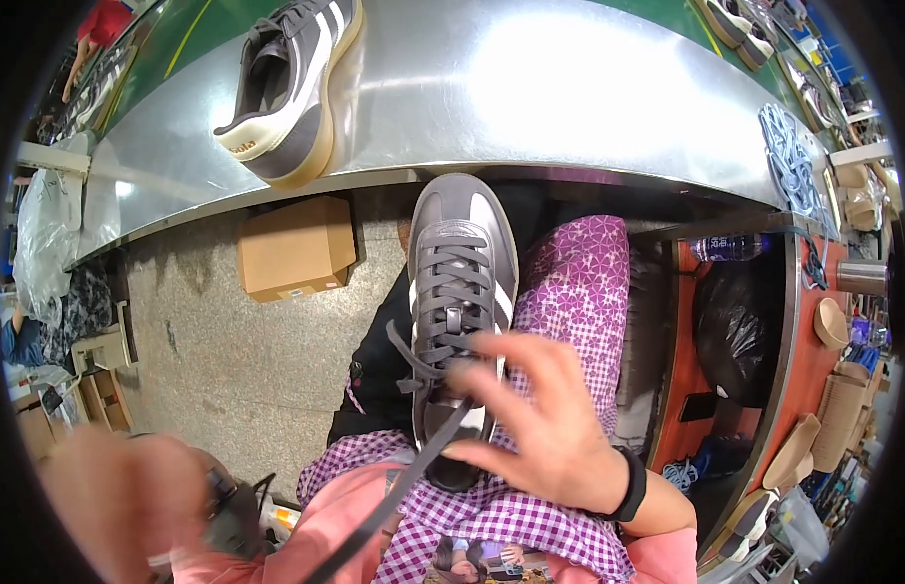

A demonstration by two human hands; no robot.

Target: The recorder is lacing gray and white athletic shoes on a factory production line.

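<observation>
A dark grey sneaker [460, 209] with white side stripes and a gum sole lies on my lap, toe pointing away. Its flat grey shoelace [454, 263] criss-crosses the tongue, and one loose end hangs off the left side. My right hand [545, 419] is over the upper eyelets, index and middle fingertips bent onto the lace and slightly blurred. A long stretch of lace runs from under these fingers down past the lower edge. Off to the left, my left hand [131, 496] is smeared by motion, its fingers unreadable.
A similar sneaker [287, 92] stands on the shiny metal table [414, 117] ahead. Bundled pale blue laces [791, 156] lie at the table's right end. A cardboard box [295, 248] sits on the floor. To my right is an open red-brown cabinet [684, 336] holding a black plastic bag [740, 326].
</observation>
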